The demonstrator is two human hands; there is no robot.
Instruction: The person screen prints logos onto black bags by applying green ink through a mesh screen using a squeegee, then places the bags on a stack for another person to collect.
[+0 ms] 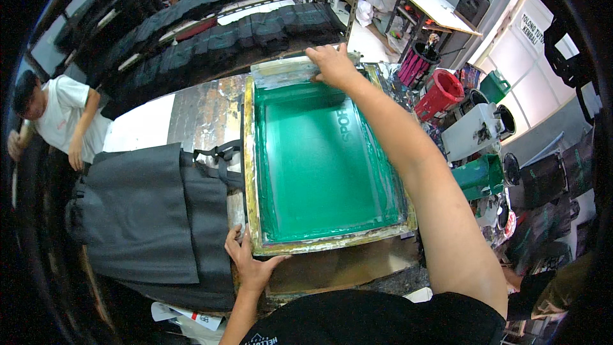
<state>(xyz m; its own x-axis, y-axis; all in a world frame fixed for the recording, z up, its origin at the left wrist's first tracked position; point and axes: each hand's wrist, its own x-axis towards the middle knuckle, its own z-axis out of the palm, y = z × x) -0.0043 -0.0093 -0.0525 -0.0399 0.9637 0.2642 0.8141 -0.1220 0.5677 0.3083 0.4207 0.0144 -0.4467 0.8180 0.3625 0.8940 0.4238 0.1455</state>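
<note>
A screen printing frame [251, 153] with worn, yellowish edges lies in front of me, its green mesh [306, 166] streaked with ink round the border. At its near left corner my left hand [252, 265] grips the frame, fingers along the left side and thumb along the near edge. My right arm reaches across the right side to the far end. There my right hand [335, 69] is closed over the top of a wide, ink-smeared squeegee [281, 71]; its lower edge is hard to make out. Left of the frame lies a stack of black fabric bags [137, 211] with black straps [220, 160].
A red bucket [440, 92], a pink-and-black bin [418, 64], a white container [469, 131] and a green container [479, 176] crowd the right. Racks of black bags [223, 38] run along the back. A person in a white shirt [67, 112] stands at the left.
</note>
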